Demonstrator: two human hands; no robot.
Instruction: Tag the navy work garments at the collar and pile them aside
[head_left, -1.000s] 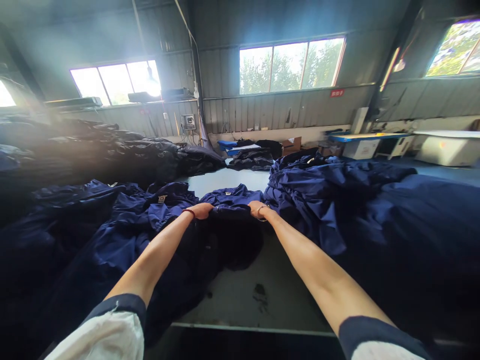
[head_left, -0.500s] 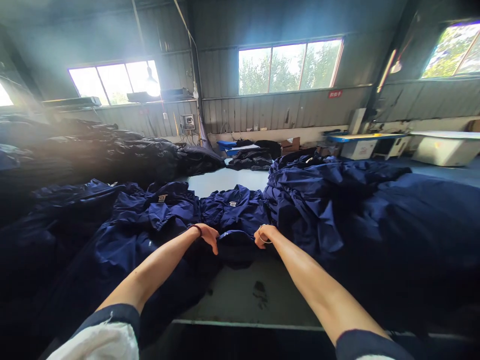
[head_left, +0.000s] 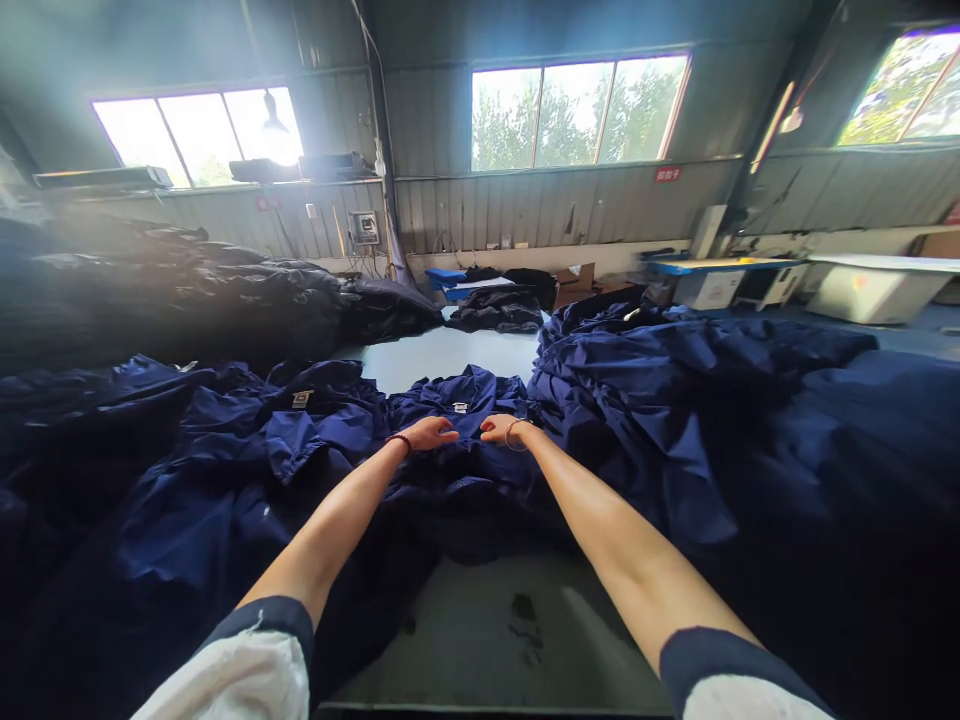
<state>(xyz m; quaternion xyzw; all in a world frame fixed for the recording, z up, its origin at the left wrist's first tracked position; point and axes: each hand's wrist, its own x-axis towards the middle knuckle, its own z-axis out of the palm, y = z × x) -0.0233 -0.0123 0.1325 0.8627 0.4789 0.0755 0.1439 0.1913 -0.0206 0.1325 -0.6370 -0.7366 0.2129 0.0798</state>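
Between two heaps of dark blue cloth lies a navy jacket (head_left: 472, 480), its collar toward the far side and a small white label (head_left: 460, 407) inside the neck. My left hand (head_left: 433, 433), with a dark bracelet at the wrist, is over the jacket just below the label, fingers loosely bent and slightly apart from the thumb. Facing it from the other side, my right hand (head_left: 504, 429) wears a thin bangle and has its fingers half curled. No cloth shows in either hand. Whether the fingertips touch the jacket is hard to see.
More navy garments (head_left: 300, 440) lie to the left, one with a label. A tall navy heap (head_left: 637, 400) rises at right. Black garments (head_left: 225, 300) are piled far left. The pale table (head_left: 442, 355) shows behind the jacket. Workbenches (head_left: 720, 265) stand by the wall.
Both hands have moved forward from the jacket's near edge to below its label and come closer together. The jacket's near part now lies lower, spread toward me. The view has shifted slightly.
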